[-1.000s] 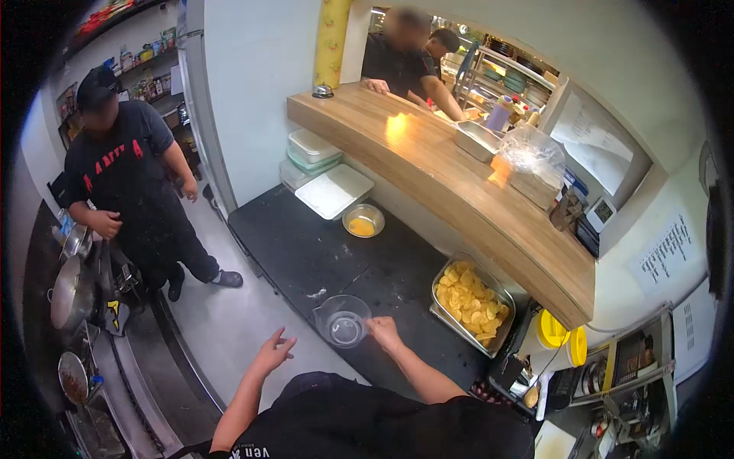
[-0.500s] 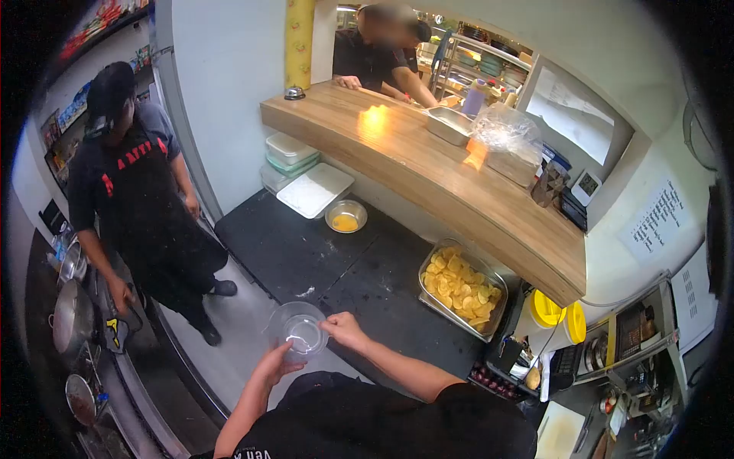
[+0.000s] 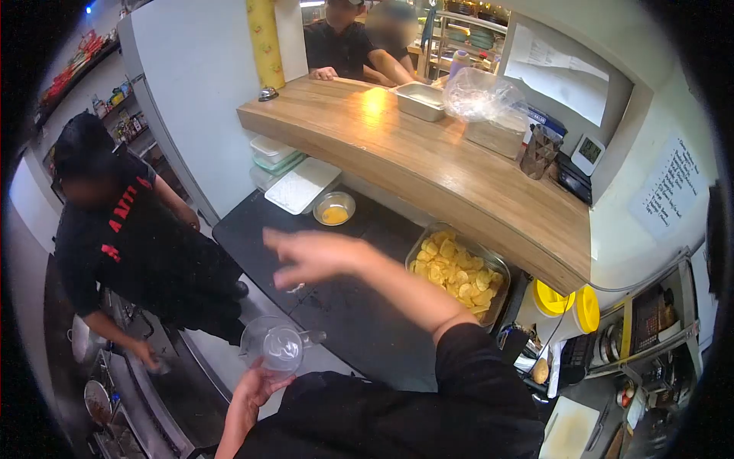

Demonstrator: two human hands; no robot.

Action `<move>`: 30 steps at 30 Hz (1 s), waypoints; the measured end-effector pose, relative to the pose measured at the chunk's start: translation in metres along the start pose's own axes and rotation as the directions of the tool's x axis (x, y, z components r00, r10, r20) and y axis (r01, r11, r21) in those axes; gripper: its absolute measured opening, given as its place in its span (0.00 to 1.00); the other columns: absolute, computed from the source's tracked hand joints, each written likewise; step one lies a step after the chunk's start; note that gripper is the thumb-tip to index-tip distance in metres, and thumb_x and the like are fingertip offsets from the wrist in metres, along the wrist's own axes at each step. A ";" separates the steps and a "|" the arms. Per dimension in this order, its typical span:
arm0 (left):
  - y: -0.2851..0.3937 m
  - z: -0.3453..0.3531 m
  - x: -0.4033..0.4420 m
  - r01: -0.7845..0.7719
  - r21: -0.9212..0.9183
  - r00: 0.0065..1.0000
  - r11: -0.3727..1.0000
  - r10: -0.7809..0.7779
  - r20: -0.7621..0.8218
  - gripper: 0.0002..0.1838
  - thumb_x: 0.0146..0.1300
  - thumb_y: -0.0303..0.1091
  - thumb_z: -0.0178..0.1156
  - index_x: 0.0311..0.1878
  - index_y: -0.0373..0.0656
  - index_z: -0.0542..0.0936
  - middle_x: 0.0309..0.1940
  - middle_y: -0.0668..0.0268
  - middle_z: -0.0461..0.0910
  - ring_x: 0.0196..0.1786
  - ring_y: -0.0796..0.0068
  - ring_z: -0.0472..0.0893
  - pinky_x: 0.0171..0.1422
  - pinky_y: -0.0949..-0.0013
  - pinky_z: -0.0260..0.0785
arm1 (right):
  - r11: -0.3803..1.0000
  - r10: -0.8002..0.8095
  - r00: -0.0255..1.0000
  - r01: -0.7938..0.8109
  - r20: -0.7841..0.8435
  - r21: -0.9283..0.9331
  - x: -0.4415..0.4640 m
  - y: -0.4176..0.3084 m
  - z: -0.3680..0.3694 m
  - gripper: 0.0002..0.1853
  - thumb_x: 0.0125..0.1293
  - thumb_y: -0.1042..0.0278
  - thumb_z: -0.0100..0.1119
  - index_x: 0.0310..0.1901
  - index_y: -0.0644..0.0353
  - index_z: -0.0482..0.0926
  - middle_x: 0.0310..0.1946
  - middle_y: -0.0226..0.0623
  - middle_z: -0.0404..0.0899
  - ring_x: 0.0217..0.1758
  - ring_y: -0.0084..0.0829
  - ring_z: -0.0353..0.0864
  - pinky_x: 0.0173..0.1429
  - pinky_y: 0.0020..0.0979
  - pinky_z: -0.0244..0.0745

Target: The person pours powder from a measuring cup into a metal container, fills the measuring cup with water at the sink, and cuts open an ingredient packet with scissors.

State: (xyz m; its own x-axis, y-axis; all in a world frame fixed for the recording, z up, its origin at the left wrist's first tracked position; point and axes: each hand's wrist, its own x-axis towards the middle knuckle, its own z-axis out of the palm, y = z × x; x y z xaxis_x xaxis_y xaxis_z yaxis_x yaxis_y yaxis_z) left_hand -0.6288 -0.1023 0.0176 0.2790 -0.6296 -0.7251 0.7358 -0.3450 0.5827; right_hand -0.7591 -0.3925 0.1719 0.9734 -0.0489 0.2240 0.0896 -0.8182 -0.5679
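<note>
My left hand (image 3: 254,386) grips a clear plastic jug (image 3: 284,348) from below and the side, low in front of my body. The jug's handle sticks out to the right, untouched. My right hand (image 3: 317,255), blurred by motion, reaches out over the black worktop (image 3: 348,294) with fingers apart and nothing in them. A small metal bowl (image 3: 334,209) with something yellow in it stands just beyond that hand. To the right, a metal pan (image 3: 501,298) holds many thin yellow chips (image 3: 456,271).
A wooden pass shelf (image 3: 413,161) overhangs the worktop's far side. Under it are a white tray (image 3: 302,186) and stacked tubs (image 3: 269,153). A co-worker (image 3: 130,222) stands at left; two people are behind the pass. Yellow-lidded tubs (image 3: 554,297) stand at right.
My right hand has let go of the jug's handle and swung forward over the worktop. My left hand keeps the jug, now slightly lower and to the left. The co-worker at left has shifted.
</note>
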 end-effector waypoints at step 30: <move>-0.054 -0.048 -0.056 -0.190 -0.425 0.971 0.885 0.106 -0.215 0.41 0.58 0.17 0.39 0.71 0.45 0.32 0.65 0.34 0.47 0.49 0.36 0.75 0.56 0.48 0.72 | 0.959 -0.145 0.860 0.244 0.489 -0.146 0.068 -0.056 -0.059 0.31 0.63 0.49 0.55 0.63 0.59 0.64 0.30 0.44 0.81 0.34 0.33 0.83 0.40 0.33 0.74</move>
State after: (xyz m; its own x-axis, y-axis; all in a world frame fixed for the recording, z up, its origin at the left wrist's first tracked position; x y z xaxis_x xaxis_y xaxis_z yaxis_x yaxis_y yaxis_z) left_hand -0.6543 -0.0147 0.0088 0.4813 -0.4978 -0.7215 0.8602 0.1102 0.4979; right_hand -0.7099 -0.3838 0.2656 0.9276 0.3563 -0.1124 0.2927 -0.8800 -0.3740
